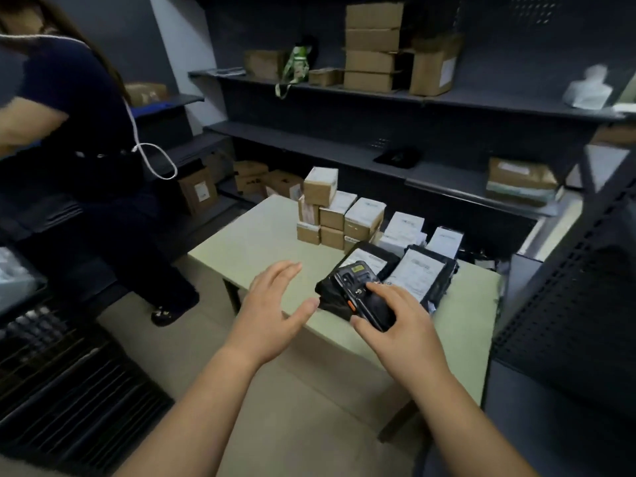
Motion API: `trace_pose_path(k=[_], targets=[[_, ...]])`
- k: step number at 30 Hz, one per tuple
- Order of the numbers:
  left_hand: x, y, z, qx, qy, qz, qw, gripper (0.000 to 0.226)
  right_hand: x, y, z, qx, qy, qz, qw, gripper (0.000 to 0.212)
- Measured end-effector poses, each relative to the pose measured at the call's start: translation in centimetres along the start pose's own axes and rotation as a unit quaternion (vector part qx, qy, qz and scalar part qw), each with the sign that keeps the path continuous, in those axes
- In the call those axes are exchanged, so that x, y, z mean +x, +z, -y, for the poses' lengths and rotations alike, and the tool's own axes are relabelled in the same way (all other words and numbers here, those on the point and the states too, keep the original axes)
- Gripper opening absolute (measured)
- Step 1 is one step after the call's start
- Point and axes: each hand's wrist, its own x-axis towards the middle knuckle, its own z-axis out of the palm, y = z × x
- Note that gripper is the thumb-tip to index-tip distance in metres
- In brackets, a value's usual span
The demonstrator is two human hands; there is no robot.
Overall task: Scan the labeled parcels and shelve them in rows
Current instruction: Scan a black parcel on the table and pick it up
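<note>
Cartons (339,215) stack behind mailers (420,273) on table (261,242); right hand (406,325) grips scanner (356,285).

One view only: a wide-angle camera worn on the person's head, facing forward and tilted steeply down along both forearms. It sits close above the left hand (275,304) and the right hand (402,325), which holds a scanner (358,287) near the middle of the frame. The desk (261,235) lies just beyond the hands, the floor (309,425) fills the bottom, and the shelves (344,142) run across the top. The lens bends the shelf uprights at the right edge
</note>
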Motion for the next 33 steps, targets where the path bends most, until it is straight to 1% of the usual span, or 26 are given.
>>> trace_pose_path(k=[6, 9, 12, 14, 19, 23, 28, 33], targets=[[8.9, 5.5, 2.5, -0.046, 0.077, 0.090, 0.992, 0.071, 4.4, 0.7, -2.3, -0.045, 0.099, -0.083, 0.991, 0.055], [12.8, 7.8, 3.5, -0.072, 0.099, 0.125, 0.985, 0.065, 5.8, 0.6, -2.6, -0.067, 0.139, -0.125, 0.980, 0.054], [15.2, 10.1, 4.4, -0.098, 0.117, 0.166, 0.974, 0.060, 6.6, 1.0, -2.7, -0.086, 0.186, -0.149, 0.967, 0.054], [16.2, 11.4, 5.1, -0.097, 0.127, 0.191, 0.968, 0.059, 6.7, 1.5, -3.0, -0.088, 0.206, -0.165, 0.961, 0.056], [18.0, 14.1, 7.7, -0.066, 0.089, 0.232, 0.966, 0.054, 6.2, 2.8, -4.0, -0.099, 0.242, -0.176, 0.949, 0.052], [19.2, 16.5, 9.3, 0.021, 0.085, 0.281, 0.956, 0.058, 6.3, 3.2, -4.8, -0.091, 0.254, -0.181, 0.946, 0.052], [20.3, 20.1, 8.6, 0.109, 0.041, 0.303, 0.946, 0.061, 6.2, 3.2, -6.1, -0.083, 0.264, -0.177, 0.945, 0.052], [20.9, 23.2, 7.7, 0.140, 0.004, 0.322, 0.936, 0.065, 6.7, 3.3, -7.3, -0.082, 0.265, -0.174, 0.945, 0.053]])
